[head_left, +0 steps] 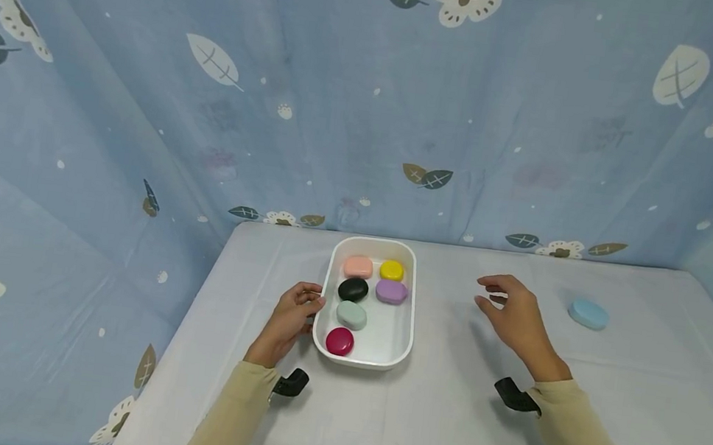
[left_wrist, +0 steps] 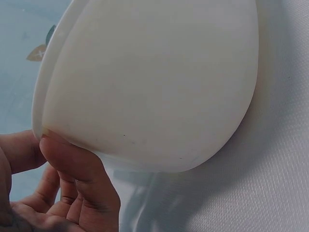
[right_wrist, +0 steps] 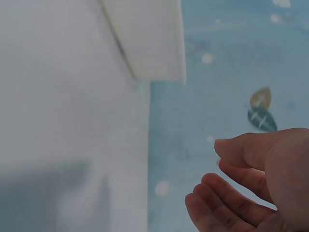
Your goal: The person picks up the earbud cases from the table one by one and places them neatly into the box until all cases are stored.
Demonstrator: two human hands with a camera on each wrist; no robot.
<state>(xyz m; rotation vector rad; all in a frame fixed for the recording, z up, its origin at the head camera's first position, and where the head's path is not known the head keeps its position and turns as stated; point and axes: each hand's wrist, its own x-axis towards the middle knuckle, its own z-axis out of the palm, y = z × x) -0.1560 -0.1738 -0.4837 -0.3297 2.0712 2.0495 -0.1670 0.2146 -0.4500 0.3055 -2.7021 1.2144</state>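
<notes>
A white plastic tray (head_left: 381,344) with raised walls stands on the table and holds several small soap-like bars. Inside are a pink bar (head_left: 358,266), a yellow one (head_left: 392,270), a black one (head_left: 353,289), a purple one (head_left: 391,291), a pale green one (head_left: 352,315) and a round red one (head_left: 340,341). With thumb and fingers, my left hand (head_left: 288,318) pinches the tray's left rim; the thumb (left_wrist: 72,157) lies against the wall. My right hand (head_left: 518,320) hovers right of the tray, fingers slightly bent and holding nothing. Beyond it lies a light blue bar (head_left: 588,314).
A white cloth (head_left: 437,433) covers the table. Behind and on both sides hangs a blue curtain (head_left: 344,102) with leaf and flower prints, meeting the table's back edge. Black wrist mounts (head_left: 517,396) stick out at both sleeves.
</notes>
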